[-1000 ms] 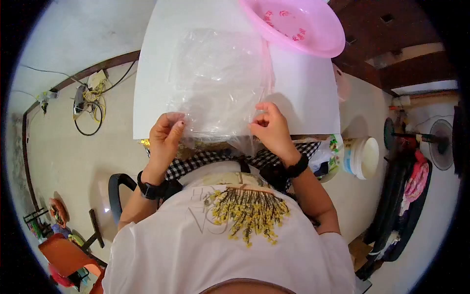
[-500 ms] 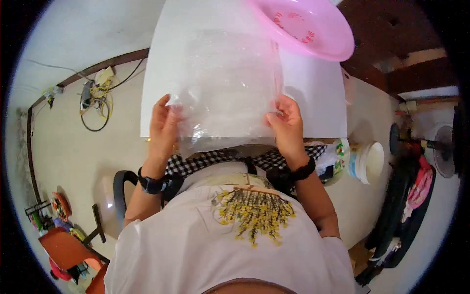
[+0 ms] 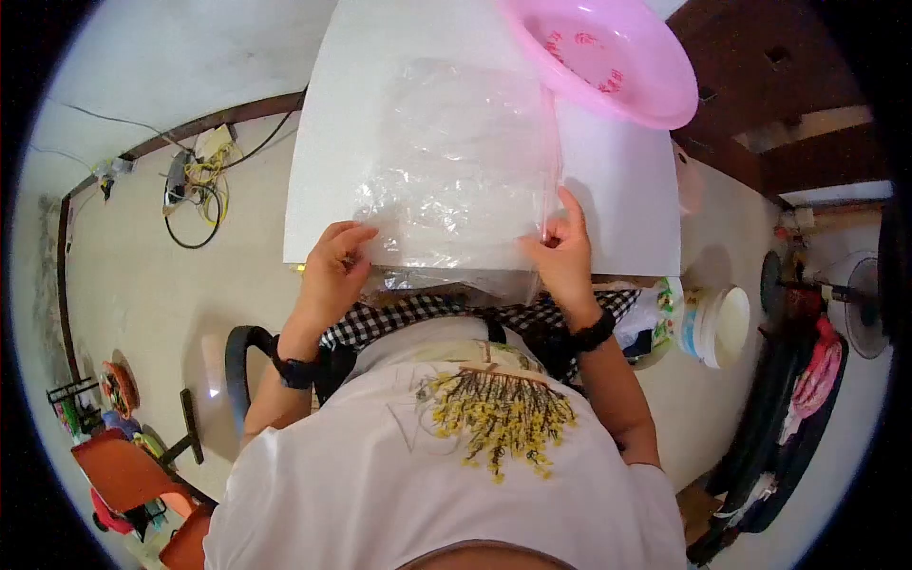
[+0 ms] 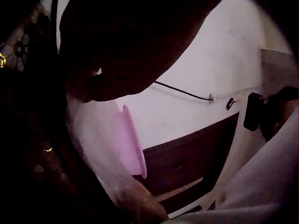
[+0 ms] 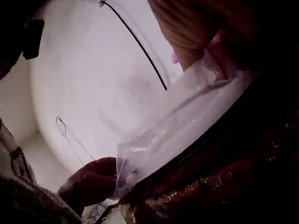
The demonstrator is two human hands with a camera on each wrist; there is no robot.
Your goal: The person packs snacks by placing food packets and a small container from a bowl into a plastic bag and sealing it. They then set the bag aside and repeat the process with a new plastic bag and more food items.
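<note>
A clear plastic bag (image 3: 465,171) lies spread on the white table (image 3: 627,190), its near edge overhanging the front. A thin pink strip runs along the bag's right side. My left hand (image 3: 334,271) pinches the near left part of the bag between thumb and fingers. At the near right, my right hand (image 3: 567,256) grips the bag beside the pink strip, its index finger pointing up along it. In the right wrist view the film (image 5: 163,130) stretches between both hands. The left wrist view is dark, and the left fingertips are mostly hidden there.
A pink basin (image 3: 608,57) with red markings stands at the table's far right. White buckets (image 3: 717,328) are on the floor to the right. A checkered cloth (image 3: 408,323) hangs below the table's front edge. Cables (image 3: 204,180) lie on the floor at left.
The bag's near edge, lifted and blurred half a second ago, now lies flatter over the table edge. My left hand has shifted its hold, its fingers more curled. The head view has swung slightly left.
</note>
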